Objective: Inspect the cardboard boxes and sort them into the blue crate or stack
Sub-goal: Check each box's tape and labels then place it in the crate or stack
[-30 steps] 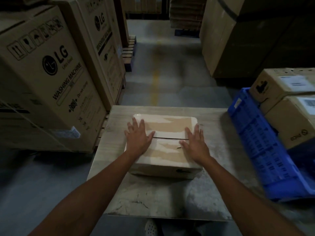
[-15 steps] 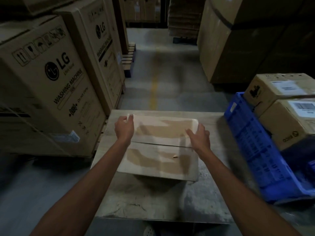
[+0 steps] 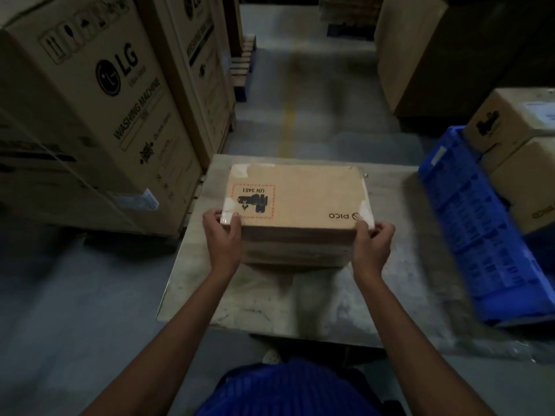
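A brown cardboard box [image 3: 303, 199] with a red-bordered UN 3481 label and PICO print sits on the grey table [image 3: 300, 301]. My left hand [image 3: 223, 235] grips its near left corner, thumb on top. Its near right corner is held by my right hand [image 3: 372, 247], fingers curled over the edge. To the right stands the blue crate [image 3: 468, 223], tilted, with two stacked cardboard boxes [image 3: 510, 121] beside or in it.
Tall LG washing machine cartons [image 3: 99, 115] line the left side, close to the table's left edge. More large cartons [image 3: 420, 49] stand at the back right. A grey floor aisle with a yellow line [image 3: 288, 127] runs ahead of the table.
The box has been turned over towards me: the taped seam face gave way to the printed label face. My hands moved from the far edge to the near corners.
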{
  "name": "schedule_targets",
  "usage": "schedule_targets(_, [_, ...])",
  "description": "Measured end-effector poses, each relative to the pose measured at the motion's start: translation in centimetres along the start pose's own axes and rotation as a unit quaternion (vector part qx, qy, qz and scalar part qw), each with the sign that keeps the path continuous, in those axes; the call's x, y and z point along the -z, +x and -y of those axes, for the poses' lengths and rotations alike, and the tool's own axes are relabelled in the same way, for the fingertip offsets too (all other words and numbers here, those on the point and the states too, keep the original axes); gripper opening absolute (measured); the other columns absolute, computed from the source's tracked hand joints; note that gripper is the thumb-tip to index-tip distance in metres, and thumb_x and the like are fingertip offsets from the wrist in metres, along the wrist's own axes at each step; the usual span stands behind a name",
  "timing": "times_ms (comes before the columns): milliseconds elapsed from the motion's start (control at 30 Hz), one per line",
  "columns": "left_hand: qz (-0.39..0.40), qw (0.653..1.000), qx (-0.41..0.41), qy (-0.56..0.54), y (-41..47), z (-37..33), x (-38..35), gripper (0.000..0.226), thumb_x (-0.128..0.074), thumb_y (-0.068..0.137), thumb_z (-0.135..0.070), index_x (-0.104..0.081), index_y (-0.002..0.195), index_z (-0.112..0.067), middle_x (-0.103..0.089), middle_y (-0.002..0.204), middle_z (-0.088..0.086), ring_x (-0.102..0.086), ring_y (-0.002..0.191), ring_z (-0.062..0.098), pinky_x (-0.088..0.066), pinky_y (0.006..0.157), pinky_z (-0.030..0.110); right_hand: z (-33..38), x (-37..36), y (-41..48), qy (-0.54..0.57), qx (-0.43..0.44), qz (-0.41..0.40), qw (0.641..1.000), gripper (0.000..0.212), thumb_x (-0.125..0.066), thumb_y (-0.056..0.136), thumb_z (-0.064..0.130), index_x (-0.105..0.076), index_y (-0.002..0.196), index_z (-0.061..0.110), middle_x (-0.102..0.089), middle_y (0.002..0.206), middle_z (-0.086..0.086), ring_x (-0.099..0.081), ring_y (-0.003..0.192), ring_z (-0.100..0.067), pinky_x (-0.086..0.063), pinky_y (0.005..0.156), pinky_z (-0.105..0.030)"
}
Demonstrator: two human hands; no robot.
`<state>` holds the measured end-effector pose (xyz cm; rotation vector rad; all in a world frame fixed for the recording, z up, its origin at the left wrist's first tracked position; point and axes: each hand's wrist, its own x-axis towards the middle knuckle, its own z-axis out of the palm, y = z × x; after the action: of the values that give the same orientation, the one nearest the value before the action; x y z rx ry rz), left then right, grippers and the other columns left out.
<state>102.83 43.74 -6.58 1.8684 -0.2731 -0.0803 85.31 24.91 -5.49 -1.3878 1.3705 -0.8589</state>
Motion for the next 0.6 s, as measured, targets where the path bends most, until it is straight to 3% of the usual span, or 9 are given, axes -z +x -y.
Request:
schedule_targets(100, [0.009,0.994,-0.073,0.082,0.0,0.0,0.8,0.042,-0.051,0.095,-0.038,-0.044,0.125,-0.009,-0.05,0.124,0.014,-0.051,0.111,0.025,-0.049,0.086,0.034,0.7,0.2,-0.6,-0.06,0.058,-0.014,0.996,0.034,-0.062,0.091,0.027,-0.045,0.117,0.015,-0.053,0.127,-0.011,-0.061,0.104,-0.026,-0.057,0.083,-0.051])
schedule_targets(200, [-0.006,0.957,-0.23,0.179,0.8,-1.6,1.1,0.043,-0.053,0.094,-0.03,-0.046,0.131,-0.009,-0.048,0.132,0.016,-0.048,0.119,0.03,-0.045,0.096,0.04,2.5,-0.6,-1.2,-0.149,0.27,-0.037,0.951,0.044,-0.061,0.083,0.017,-0.049,0.124,0.011,-0.048,0.132,-0.01,-0.057,0.112,-0.029,-0.056,0.084,-0.05])
schedule_targets(267, [0.036,0.925,-0.309,0.217,1.1,-2.8,0.8,0.044,-0.051,0.096,-0.028,-0.048,0.136,-0.008,-0.047,0.141,0.016,-0.044,0.131,0.032,-0.04,0.107,0.045,4.4,-2.0,-2.2,-0.161,0.377,0.046,0.911,0.033,-0.061,0.082,0.013,-0.06,0.115,0.01,-0.056,0.123,-0.01,-0.059,0.106,-0.026,-0.055,0.084,-0.046])
schedule_targets(333, [0.095,0.898,-0.32,0.288,1.2,-3.1,0.3,0.052,-0.043,0.099,-0.034,-0.043,0.146,-0.012,-0.035,0.157,0.014,-0.028,0.148,0.032,-0.023,0.119,0.045,5.8,-3.8,-3.3,-0.202,0.407,0.176,0.873,0.026,-0.061,0.09,0.016,-0.065,0.115,0.009,-0.059,0.124,-0.01,-0.06,0.106,-0.024,-0.056,0.085,-0.045])
schedule_targets(400, [0.147,0.864,-0.288,0.386,1.5,-3.0,-0.3,0.059,-0.026,0.101,-0.044,-0.033,0.154,-0.018,-0.022,0.165,0.008,-0.014,0.153,0.029,-0.013,0.122,0.051,6.0,-5.8,-3.7,-0.322,0.407,0.247,0.818,0.042,-0.053,0.099,0.03,-0.055,0.137,0.013,-0.047,0.148,-0.012,-0.049,0.131,-0.026,-0.046,0.106,-0.045])
schedule_targets(433, [0.167,0.849,-0.268,0.424,1.5,-3.0,-0.4,0.063,-0.017,0.1,-0.048,-0.032,0.155,-0.02,-0.02,0.166,0.006,-0.012,0.154,0.028,-0.013,0.123,0.054,5.7,-6.5,-3.5,-0.384,0.41,0.259,0.786,0.05,-0.044,0.102,0.037,-0.045,0.148,0.016,-0.036,0.159,-0.012,-0.036,0.145,-0.027,-0.034,0.117,-0.046])
schedule_targets(500, [0.192,0.835,-0.239,0.456,1.6,-3.2,-0.5,0.068,-0.007,0.097,-0.051,-0.03,0.156,-0.024,-0.019,0.166,0.003,-0.012,0.154,0.027,-0.014,0.122,0.053,4.8,-7.2,-3.2,-0.45,0.417,0.265,0.744,0.058,-0.028,0.105,0.044,-0.029,0.157,0.02,-0.02,0.167,-0.011,-0.015,0.155,-0.027,-0.014,0.125,-0.046])
schedule_targets(600, [0.203,0.828,-0.243,0.463,1.7,-3.6,-0.3,0.067,-0.009,0.097,-0.05,-0.029,0.156,-0.025,-0.019,0.166,0.003,-0.013,0.153,0.028,-0.013,0.122,0.051,4.4,-7.0,-3.0,-0.461,0.42,0.267,0.735,0.06,-0.022,0.104,0.047,-0.026,0.158,0.022,-0.017,0.168,-0.01,-0.011,0.155,-0.026,-0.011,0.125,-0.046])
